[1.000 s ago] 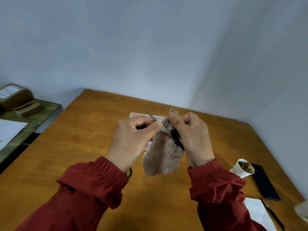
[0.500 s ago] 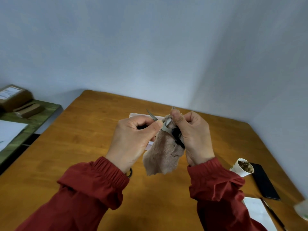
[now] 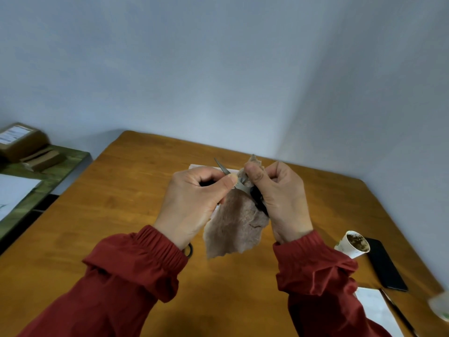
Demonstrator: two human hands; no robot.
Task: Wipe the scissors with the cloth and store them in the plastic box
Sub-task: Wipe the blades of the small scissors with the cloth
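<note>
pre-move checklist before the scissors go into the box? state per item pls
1. Scissors held: ok, left hand grips the blades, tip pointing up and away.
2. Cloth on the blades: ok, right hand pinches it against them.
3. Blades clean: cannot tell, mostly covered.
4. Box located: ok, a white edge shows behind the hands on the table.
5. Box open: cannot tell, hidden by the hands.
6. Cup clear of the path: ok, off to the right.
</note>
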